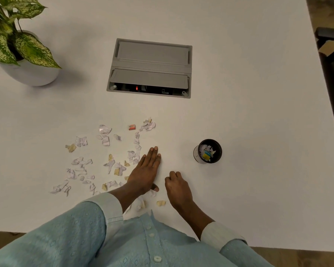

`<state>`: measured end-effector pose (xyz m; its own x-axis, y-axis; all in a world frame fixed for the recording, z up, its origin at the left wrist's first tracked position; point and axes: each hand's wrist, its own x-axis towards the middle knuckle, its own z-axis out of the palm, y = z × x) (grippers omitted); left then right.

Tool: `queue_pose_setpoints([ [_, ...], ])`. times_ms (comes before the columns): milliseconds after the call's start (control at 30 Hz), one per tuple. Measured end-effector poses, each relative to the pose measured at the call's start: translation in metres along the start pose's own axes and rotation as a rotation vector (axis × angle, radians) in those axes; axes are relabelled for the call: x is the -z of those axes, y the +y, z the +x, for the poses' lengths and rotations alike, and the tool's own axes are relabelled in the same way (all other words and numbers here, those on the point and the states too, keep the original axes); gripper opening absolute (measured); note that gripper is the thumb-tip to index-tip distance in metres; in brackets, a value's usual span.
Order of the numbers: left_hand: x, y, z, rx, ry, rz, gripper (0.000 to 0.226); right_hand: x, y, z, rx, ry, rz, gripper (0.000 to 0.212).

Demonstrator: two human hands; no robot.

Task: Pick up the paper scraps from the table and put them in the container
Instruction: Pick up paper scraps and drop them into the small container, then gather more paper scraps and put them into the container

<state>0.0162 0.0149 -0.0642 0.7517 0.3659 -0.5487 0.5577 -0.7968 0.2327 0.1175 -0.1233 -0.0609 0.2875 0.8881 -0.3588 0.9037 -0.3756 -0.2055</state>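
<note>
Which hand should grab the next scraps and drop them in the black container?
Probably the right hand: it is curled beside the scrap near the table edge and sits closer to the black container. The left hand lies flat, open, against the main scatter.

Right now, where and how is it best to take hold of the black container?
Probably grip the black container around its round side wall, below the open rim, coming from the near side with the right hand. It stands upright, holds scraps, and has no handle.

Soft even indoor light, faint shadows beside the plant pot [30, 74], slight overall softness, wide-angle bending at edges
</note>
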Motion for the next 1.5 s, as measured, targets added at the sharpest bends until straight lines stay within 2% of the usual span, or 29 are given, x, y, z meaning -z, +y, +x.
queue_pose_setpoints([
  [133, 0.002, 0.001, 0.0, 0.002, -0.011, 0.004, 0.138, 0.004, 0.008, -0.002, -0.115, 0.096, 0.163, 0.031],
  [233, 0.002, 0.002, -0.001, 0.0, -0.009, 0.019, 0.139, 0.021, 0.019, -0.006, -0.197, 0.208, 0.319, 0.012],
  [300, 0.003, 0.002, -0.001, -0.006, -0.014, 0.023, 0.139, 0.045, 0.028, -0.01, -0.248, 0.281, 0.412, 0.011],
  [400, 0.005, 0.003, -0.002, -0.003, -0.007, 0.026, 0.138, 0.093, 0.042, -0.014, -0.323, 0.519, 0.562, 0.015],
  [467, 0.005, 0.004, -0.002, 0.0, -0.006, 0.037, 0.138, 0.119, 0.056, -0.012, -0.386, 0.641, 0.595, 0.014],
  [567, 0.006, 0.006, -0.003, 0.006, -0.008, 0.029, 0.138, 0.142, 0.082, -0.002, -0.442, 0.71, 0.537, 0.009],
  [633, 0.006, 0.006, -0.002, 0.009, -0.002, 0.026, 0.138, 0.145, 0.096, 0.006, -0.438, 0.683, 0.504, 0.008],
  [800, 0.006, 0.007, -0.003, 0.013, 0.001, 0.038, 0.137, 0.137, 0.107, 0.014, -0.43, 0.494, 0.395, 0.013],
  [933, 0.009, 0.008, -0.003, 0.012, -0.007, 0.051, 0.135, 0.131, 0.095, 0.005, -0.413, 0.523, 0.327, 0.015],
  [1067, 0.012, 0.009, -0.006, 0.017, 0.007, 0.023, 0.115, 0.108, 0.073, -0.009, -0.283, 0.549, 0.431, 0.011],
  [1267, -0.005, 0.004, -0.053, -0.003, 0.194, -0.055, 0.084, 0.044, 0.038, -0.038, -0.144, 0.275, 0.54, 0.015],
  [1400, -0.029, -0.006, -0.096, 0.071, 0.307, -0.077, 0.07, 0.014, 0.019, -0.052, -0.132, 0.048, 0.522, 0.046],
  [1500, -0.048, -0.018, -0.123, 0.115, 0.333, -0.063, 0.078, -0.004, 0.006, -0.055, -0.121, -0.074, 0.479, 0.071],
])
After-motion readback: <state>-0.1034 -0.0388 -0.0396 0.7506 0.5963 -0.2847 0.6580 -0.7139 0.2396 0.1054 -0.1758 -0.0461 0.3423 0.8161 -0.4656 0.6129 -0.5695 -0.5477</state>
